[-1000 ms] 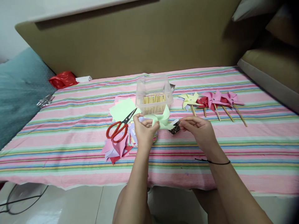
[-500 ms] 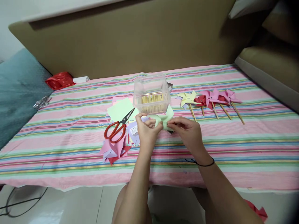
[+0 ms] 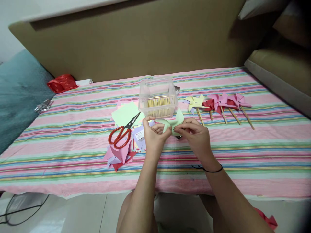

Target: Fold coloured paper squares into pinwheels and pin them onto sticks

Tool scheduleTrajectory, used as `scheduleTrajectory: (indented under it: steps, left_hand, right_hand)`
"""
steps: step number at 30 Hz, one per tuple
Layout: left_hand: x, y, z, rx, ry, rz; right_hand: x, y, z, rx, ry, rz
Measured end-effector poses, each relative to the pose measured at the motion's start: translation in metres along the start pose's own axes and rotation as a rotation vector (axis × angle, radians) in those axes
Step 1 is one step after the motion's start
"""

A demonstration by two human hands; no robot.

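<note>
A pale green paper pinwheel (image 3: pixel 178 119) with curled blades is held up between my two hands, just in front of the clear plastic box. My left hand (image 3: pixel 156 134) is closed on its left side, thumb pressed near the centre. The fingertips of my right hand (image 3: pixel 194 131) pinch at the middle of the paper; any small part between them is too hidden to make out. Beside my left hand lie red-handled scissors (image 3: pixel 120 136) and a labelled packet of lilac paper (image 3: pixel 139 135).
Bamboo sticks (image 3: pixel 159 106) fill part of the clear plastic box (image 3: pixel 157 84). Several stick-mounted pinwheels (image 3: pixel 220 99) lie at the right. Green paper sheets (image 3: pixel 125 113) and cut pink paper pieces (image 3: pixel 119 152) are left of centre. A striped cloth (image 3: pixel 73 155) covers the surface; a red bag (image 3: pixel 62 83) sits far left.
The green pinwheel has turned slightly and shifted a little to the right, so its upper right blade shows more. Both hands keep their grip on it.
</note>
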State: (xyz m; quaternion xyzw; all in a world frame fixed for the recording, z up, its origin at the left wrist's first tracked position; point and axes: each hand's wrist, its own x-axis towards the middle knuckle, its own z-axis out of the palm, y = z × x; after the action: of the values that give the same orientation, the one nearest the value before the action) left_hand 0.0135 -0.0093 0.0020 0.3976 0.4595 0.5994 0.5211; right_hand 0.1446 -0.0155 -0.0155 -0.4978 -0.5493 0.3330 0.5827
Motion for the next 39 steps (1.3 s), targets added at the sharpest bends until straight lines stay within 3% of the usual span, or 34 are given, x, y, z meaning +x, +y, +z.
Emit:
scheduleTrajectory:
  steps: [23,39]
  left_hand:
    - [0.001,-0.003,-0.001,0.023,-0.022,0.035]
    - [-0.001,-0.007,-0.003,0.11,-0.038,0.105]
  right_hand:
    - [0.0,-0.004,0.001,-0.021,-0.001,0.056]
    - [0.0,0.008,0.001,0.063,-0.022,0.112]
